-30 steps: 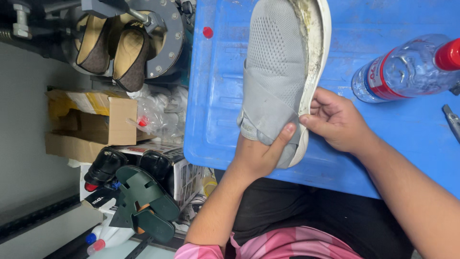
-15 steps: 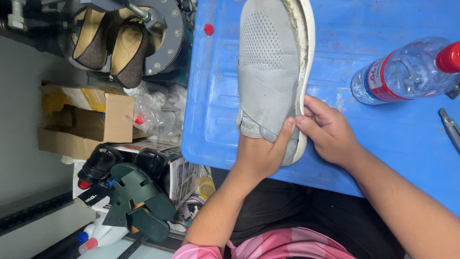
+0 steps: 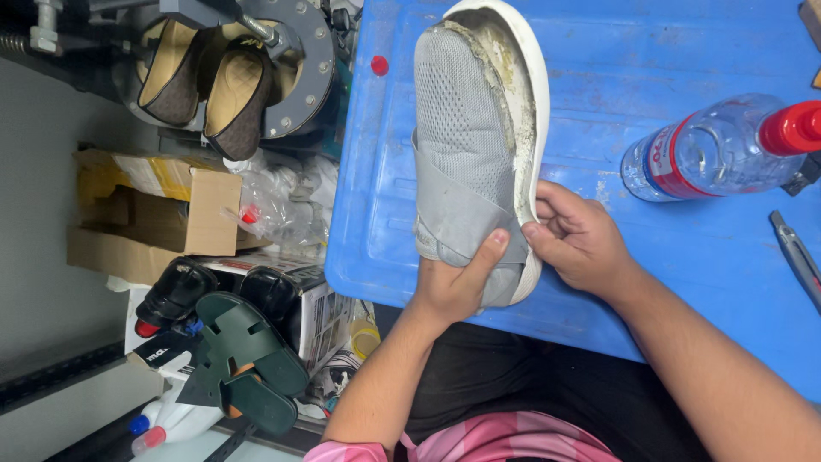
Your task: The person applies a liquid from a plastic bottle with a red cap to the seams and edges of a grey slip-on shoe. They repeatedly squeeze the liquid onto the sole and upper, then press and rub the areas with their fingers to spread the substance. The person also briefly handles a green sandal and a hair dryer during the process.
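Head view: grey mesh slip-on shoe (image 3: 466,162) lies on the blue table (image 3: 684,60), heel end toward the person, toe pointing away. Upper is peeled off the white sole (image 3: 540,128) along one side; old yellowish glue shows in the gap.

Left hand (image 3: 453,287) holds the heel end from below, thumb pressed on the grey strap, grip closed on the shoe. Right hand (image 3: 581,239) pinches the sole edge at the heel, fingertips curled on the rim, grip also closed on the shoe.

My read: they're working the upper against the sole at the heel. To do it well, I'd keep the left thumb pinning the strap and work the right fingers along the rim in short bites, seam aligned, pressure even.

Clear plastic bottle (image 3: 710,154) with red cap lies on the table right of the shoe, apart from it. Cardboard box (image 3: 162,214), dark green sandals (image 3: 244,359) and tan flat shoes (image 3: 205,85) sit left of the table, out of play.
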